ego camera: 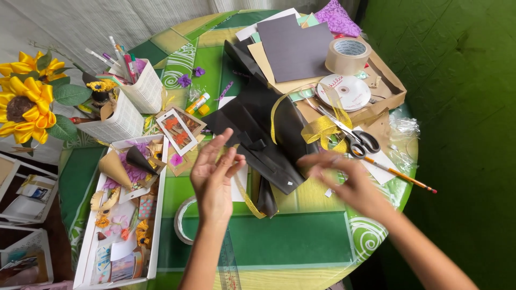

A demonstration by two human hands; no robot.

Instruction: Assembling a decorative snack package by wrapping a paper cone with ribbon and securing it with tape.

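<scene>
The fingers (228, 156) of the left hand (214, 180) are spreading apart and pointing upward, gripping nothing, with the palm facing the folded black paper sheet (263, 134) that is lying in the middle of the round green patterned table (279, 241). The fingers (317, 164) of the right hand (349, 180) are blurring with motion, so whether they are pinching anything cannot be told; they are hovering at the right edge of that black sheet, just below the loose glittery gold ribbon (320, 129) that is curling over it. A strip of the same gold ribbon is running down between the two hands. Just beyond the right hand, black-handled scissors (357, 140) are lying beside a yellow pencil (398, 173), and further back a white ribbon spool (344, 92) and a roll of tan packing tape (348, 55) are resting on a brown cardboard piece (389, 91). Below the left wrist, a clear tape roll (183, 220) is sitting on the table. To the left, a white tray (88, 263) is holding paper scraps and cones, and newspaper-covered pen holders (129, 102) are standing near large yellow artificial sunflowers (24, 102).
</scene>
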